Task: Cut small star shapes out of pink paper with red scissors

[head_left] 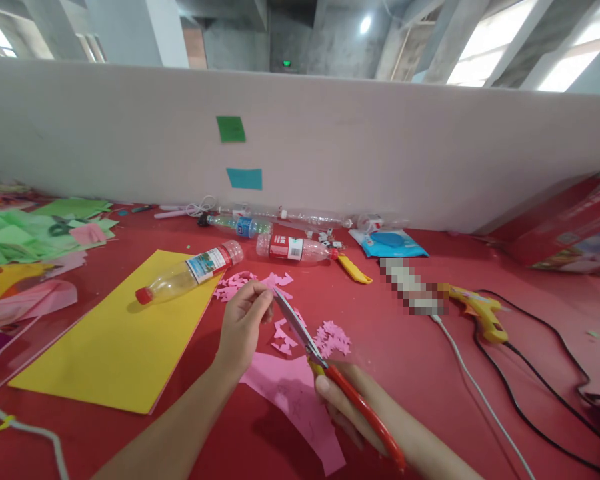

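Observation:
My left hand (244, 325) is closed in a pinch above the red tabletop; whatever sits between the fingertips is hidden. In my right hand (347, 400) are scissors (300, 332) with red handles, their blades almost together and the tips beside my left fingertips. Below both hands lies a pink paper sheet (295, 393) with a curved cut edge and faint drawn lines. Small pink cut pieces (333, 339) form a pile just beyond the scissors. Pink offcuts (284, 333) lie between the hands, and more pink scraps (235, 285) are behind my left hand.
Yellow sheets (115, 333) lie at left under a plastic bottle (195, 270). Several more bottles (293, 248) line the white partition (330, 147). A yellow cutter (354, 269), blue wipes pack (390, 243), corded glue gun (480, 313) and red box (560, 220) stand right. Green paper (15, 233) is far left.

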`<state>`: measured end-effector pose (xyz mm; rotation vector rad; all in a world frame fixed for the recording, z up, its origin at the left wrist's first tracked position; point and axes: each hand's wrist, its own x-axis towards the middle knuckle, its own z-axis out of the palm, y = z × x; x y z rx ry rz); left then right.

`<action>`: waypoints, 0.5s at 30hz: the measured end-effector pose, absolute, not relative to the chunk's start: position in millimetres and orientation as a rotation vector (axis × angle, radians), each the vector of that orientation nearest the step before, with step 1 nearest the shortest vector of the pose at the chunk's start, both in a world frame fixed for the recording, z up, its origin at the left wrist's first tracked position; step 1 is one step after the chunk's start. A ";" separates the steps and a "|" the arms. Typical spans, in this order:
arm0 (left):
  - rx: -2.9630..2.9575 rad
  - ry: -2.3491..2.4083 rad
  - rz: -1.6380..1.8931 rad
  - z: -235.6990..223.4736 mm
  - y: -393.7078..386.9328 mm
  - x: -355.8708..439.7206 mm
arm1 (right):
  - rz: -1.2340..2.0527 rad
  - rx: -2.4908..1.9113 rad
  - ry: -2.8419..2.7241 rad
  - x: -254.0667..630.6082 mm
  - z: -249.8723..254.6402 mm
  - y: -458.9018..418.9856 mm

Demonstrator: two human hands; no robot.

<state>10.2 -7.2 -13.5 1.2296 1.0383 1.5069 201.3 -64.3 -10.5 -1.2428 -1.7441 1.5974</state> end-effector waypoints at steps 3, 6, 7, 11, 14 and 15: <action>1.250 1.053 1.503 -12.7 -7.1 10.5 | 1.527 -1.228 -1.814 200.2 -9.3 -65.1; 1.256 1.062 1.499 -11.8 -7.4 10.3 | 1.593 -1.256 -1.741 198.4 -8.2 -65.8; 1.257 1.064 1.499 -11.5 -7.7 10.1 | 1.626 -1.270 -1.705 197.9 -7.8 -65.8; 1.254 1.062 1.498 -11.3 -8.2 9.6 | 1.647 -1.313 -1.688 198.1 -6.5 -64.7; 1.240 1.056 1.494 -11.3 -7.7 9.5 | 1.623 -1.332 -1.703 199.4 -6.3 -64.0; 1.234 1.053 1.494 -11.3 -7.4 9.6 | 1.637 -1.337 -1.691 199.7 -6.3 -64.0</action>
